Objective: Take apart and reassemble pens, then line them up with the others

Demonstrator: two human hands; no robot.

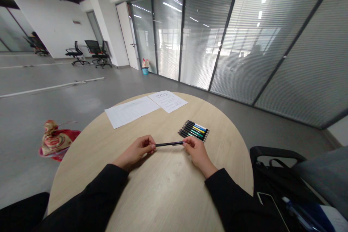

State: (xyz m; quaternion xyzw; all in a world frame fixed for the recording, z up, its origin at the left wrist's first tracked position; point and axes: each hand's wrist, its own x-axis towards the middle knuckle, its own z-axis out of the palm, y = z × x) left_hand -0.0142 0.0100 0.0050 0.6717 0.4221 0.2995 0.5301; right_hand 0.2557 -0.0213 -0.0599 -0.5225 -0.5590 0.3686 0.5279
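A black pen lies level above the round light-wood table, held between both of my hands. My left hand has its curled fingertips at the pen's left end. My right hand pinches the pen's right end. Just beyond my right hand, several pens with coloured barrels lie side by side in a neat row. Two printed white sheets lie at the far edge of the table, apart from both hands.
A black chair with dark bags stands close to the table's right side. A red and tan sack sits on the grey floor at left. Glass partitions with blinds run along the right, and office chairs stand far back.
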